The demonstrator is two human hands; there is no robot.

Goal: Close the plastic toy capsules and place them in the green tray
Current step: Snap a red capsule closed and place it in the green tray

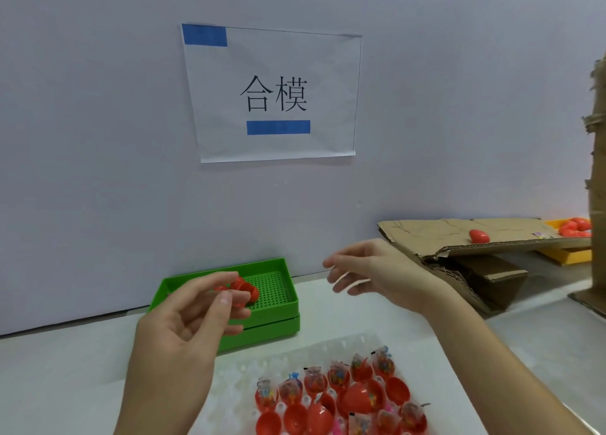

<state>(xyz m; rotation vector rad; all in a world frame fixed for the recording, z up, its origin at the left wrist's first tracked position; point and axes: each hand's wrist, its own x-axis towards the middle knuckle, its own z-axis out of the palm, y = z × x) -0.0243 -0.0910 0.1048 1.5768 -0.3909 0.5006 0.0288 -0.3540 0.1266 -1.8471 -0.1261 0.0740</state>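
The red capsules (244, 288) already placed lie in the left part of the green tray (288, 298), resting on its perforated floor; I cannot count them, because my left hand (193, 316) is in front of them. The green tray sits on the white desk (65, 369) against the wall, stacked on a second green tray (278, 328) of the same shape. My left hand hovers over the near left corner of the tray with fingers loosely curled and thumb raised; I see nothing held in it. My right hand (367, 272) is raised to the right of the tray, fingers spread and relaxed, holding nothing. Nearer to me, a clear blister tray (295, 352) on the desk carries the open red capsule halves (331, 398), several with small packaged toys (382, 359) standing in them. On the wall above the green tray hangs a paper sign (275, 93) with two printed characters and two blue tape strips. To the right, a bent sheet of cardboard (459, 234) lies on the desk with one red capsule (478, 235) on top of it. Behind the cardboard, a yellow tray (567, 256) holds more red pieces (575, 228).
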